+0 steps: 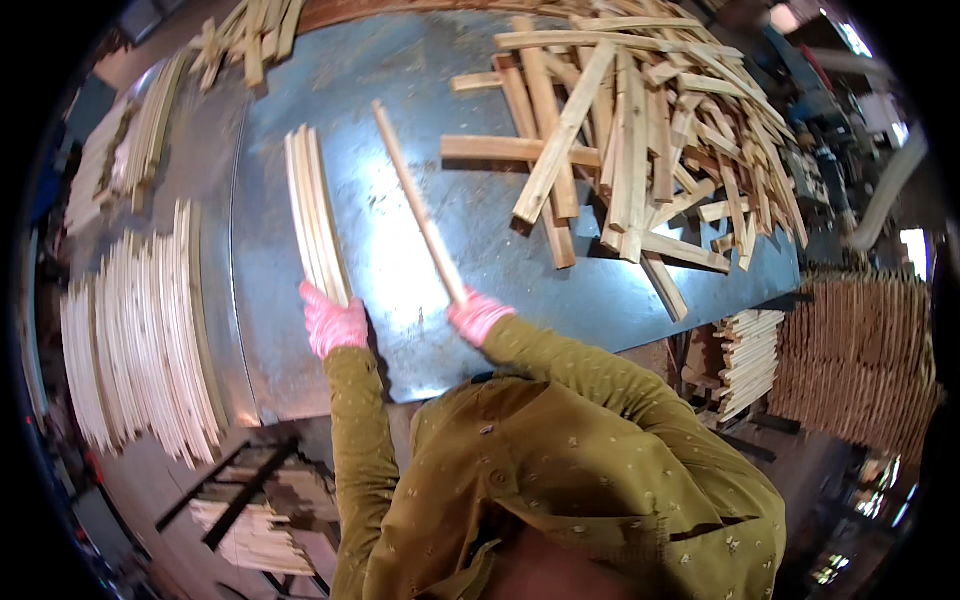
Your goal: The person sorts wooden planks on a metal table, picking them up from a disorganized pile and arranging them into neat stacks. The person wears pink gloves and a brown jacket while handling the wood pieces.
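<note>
My left hand (335,322), in a pink glove, grips the near end of a small bundle of wooden strips (316,215) lying side by side on the metal table (390,350). To its right, my right hand (480,316), gloved in pink too, is closed around the near end of a single wooden strip (418,205). That strip points away from me and slants to the left at its far end. A gap of shiny tabletop separates the strip from the bundle. The fingertips of both hands are partly hidden.
A jumbled heap of wooden strips (630,130) covers the table's far right. On the left lie neat rows of strips (140,340), with more strips (155,130) beyond. Stacked wood (855,350) stands beyond the table's right edge. Another small pile (255,35) lies far left.
</note>
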A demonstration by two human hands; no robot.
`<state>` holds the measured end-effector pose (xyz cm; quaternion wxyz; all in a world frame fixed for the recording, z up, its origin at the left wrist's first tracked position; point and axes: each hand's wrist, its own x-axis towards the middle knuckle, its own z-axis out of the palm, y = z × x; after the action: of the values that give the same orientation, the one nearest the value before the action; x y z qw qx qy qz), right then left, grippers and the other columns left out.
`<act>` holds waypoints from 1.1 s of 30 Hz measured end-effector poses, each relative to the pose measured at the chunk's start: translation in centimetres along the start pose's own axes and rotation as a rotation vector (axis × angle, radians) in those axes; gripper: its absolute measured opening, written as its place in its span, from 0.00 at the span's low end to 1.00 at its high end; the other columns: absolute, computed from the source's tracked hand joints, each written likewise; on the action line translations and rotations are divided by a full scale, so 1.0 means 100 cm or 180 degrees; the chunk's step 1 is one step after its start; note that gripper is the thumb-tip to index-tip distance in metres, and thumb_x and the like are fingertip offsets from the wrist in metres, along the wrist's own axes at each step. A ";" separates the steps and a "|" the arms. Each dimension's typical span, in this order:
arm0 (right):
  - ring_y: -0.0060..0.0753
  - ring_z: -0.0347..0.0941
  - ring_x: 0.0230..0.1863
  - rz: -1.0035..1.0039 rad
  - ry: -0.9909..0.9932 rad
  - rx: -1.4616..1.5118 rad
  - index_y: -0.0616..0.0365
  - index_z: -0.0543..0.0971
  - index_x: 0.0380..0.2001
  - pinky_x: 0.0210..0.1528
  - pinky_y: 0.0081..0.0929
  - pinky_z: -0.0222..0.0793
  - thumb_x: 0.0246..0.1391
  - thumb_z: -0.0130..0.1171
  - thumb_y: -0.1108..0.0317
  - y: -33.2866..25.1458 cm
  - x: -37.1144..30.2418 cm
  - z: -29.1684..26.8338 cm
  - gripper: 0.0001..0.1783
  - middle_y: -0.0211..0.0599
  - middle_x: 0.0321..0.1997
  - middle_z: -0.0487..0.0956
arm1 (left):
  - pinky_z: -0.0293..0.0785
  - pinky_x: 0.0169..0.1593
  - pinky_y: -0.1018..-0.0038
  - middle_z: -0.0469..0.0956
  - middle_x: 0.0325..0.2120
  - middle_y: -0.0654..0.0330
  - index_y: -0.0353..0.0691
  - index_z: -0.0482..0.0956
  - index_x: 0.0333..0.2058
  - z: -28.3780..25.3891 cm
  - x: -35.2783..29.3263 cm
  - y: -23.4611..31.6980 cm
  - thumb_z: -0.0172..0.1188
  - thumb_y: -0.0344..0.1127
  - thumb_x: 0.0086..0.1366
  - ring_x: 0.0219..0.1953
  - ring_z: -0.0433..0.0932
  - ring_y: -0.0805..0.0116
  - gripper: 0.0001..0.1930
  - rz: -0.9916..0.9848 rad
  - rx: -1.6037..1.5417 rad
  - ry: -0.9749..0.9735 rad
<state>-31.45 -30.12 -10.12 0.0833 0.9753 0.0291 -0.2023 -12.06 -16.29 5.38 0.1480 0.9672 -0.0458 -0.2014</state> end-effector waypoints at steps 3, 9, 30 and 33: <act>0.56 0.76 0.46 0.1326 -0.0872 0.3489 0.63 0.60 0.62 0.52 0.46 0.69 0.57 0.47 0.38 -0.035 0.020 -0.080 0.42 0.59 0.43 0.78 | 0.60 0.64 0.56 0.61 0.61 0.39 0.44 0.41 0.69 0.005 0.000 -0.016 0.65 0.57 0.54 0.64 0.62 0.45 0.54 0.0071 -0.0517 0.0100; 0.54 0.70 0.58 0.1535 0.0822 0.2877 0.60 0.56 0.67 0.62 0.42 0.63 0.58 0.45 0.38 0.054 0.008 -0.174 0.44 0.58 0.58 0.72 | 0.58 0.66 0.56 0.50 0.67 0.39 0.44 0.39 0.70 0.009 -0.020 0.004 0.64 0.57 0.55 0.67 0.56 0.45 0.55 0.0100 0.0689 -0.0067; 0.54 0.64 0.63 0.3399 0.1294 0.2287 0.54 0.60 0.66 0.66 0.41 0.60 0.45 0.68 0.62 0.242 -0.062 -0.125 0.45 0.50 0.69 0.58 | 0.78 0.34 0.72 0.80 0.36 0.53 0.32 0.67 0.54 0.041 -0.085 0.121 0.57 0.41 0.67 0.30 0.79 0.69 0.23 0.0707 -0.3326 -0.3704; 0.57 0.67 0.60 0.3456 0.1250 0.2843 0.52 0.60 0.66 0.64 0.44 0.62 0.44 0.67 0.61 0.250 -0.054 -0.108 0.46 0.54 0.66 0.62 | 0.77 0.33 0.75 0.80 0.36 0.52 0.31 0.67 0.53 0.029 -0.110 0.088 0.57 0.38 0.67 0.29 0.78 0.70 0.21 0.0439 -0.3273 -0.2946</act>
<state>-29.94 -52.99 5.61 -0.2407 0.8116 -0.5296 0.0536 -23.55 -23.81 9.62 0.5651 0.5838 -0.0644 -0.5794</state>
